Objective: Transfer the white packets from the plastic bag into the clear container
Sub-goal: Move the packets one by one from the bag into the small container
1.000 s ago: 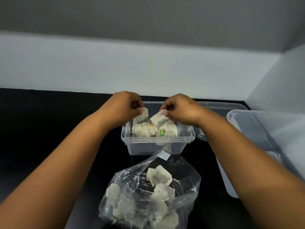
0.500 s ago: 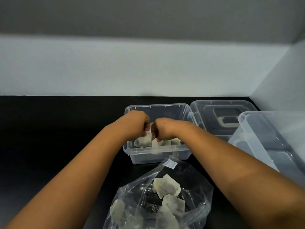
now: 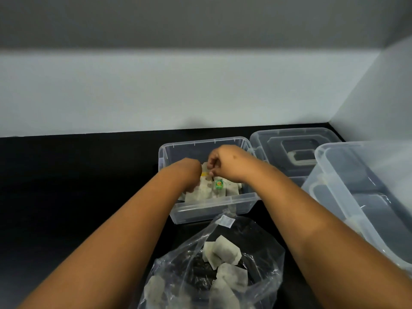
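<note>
The clear container (image 3: 211, 210) stands at the middle of the black table and holds several white packets (image 3: 207, 191), one with a green tag (image 3: 219, 184). My left hand (image 3: 189, 172) reaches down into the container among the packets, its fingers hidden behind the wrist. My right hand (image 3: 227, 163) hovers over the container's middle with curled fingers, and an upright packet (image 3: 204, 167) stands at its fingertips. The plastic bag (image 3: 182, 264) lies open in front of the container, with several more white packets (image 3: 225, 253) inside.
A clear lid (image 3: 294, 150) lies to the right of the container. A larger clear bin (image 3: 334, 190) fills the right side. A grey wall runs behind the table, and a side wall closes the right corner.
Both hands have carried their packets down into the container. The left hand has sunk deeper among the packets, and the right hand has lifted slightly.
</note>
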A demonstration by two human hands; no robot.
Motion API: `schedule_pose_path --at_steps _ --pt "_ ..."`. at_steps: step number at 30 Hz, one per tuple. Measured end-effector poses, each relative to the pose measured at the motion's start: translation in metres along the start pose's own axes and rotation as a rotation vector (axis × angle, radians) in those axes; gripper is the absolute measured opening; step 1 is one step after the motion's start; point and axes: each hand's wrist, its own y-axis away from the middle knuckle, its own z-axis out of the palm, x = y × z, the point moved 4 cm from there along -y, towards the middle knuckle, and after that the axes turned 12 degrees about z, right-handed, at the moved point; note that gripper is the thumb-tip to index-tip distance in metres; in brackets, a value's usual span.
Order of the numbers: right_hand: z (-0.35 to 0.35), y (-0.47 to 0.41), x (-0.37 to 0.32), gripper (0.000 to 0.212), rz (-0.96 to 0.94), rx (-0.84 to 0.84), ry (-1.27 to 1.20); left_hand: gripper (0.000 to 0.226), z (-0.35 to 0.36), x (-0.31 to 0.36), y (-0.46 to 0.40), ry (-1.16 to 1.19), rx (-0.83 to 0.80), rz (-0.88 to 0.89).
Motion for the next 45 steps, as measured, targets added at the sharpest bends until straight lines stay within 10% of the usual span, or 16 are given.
schedule_pose_path --at_steps 11,19,30,37,45 --pt "-0.028 0.071 0.008 0.01 -0.064 -0.006 -0.214 0.036 -0.021 -0.001 0.0 -0.068 0.029 -0.143" --pt "0.004 0.129 0.02 0.006 -0.091 -0.136 -0.217 0.013 -0.018 0.028 0.096 0.112 0.743 -0.071" --pt "0.101 0.123 0.072 0.026 0.247 -0.098 -0.006 0.028 0.063 0.065 0.146 0.32 1.021 -0.01" --pt "0.12 0.126 0.066 0.026 0.22 -0.034 -0.001 0.013 0.089 0.091 0.152 0.315 1.009 0.077" --pt "0.105 0.138 0.077 0.006 0.155 0.088 -0.213 0.023 0.141 0.098 0.128 0.353 0.549 -0.225"
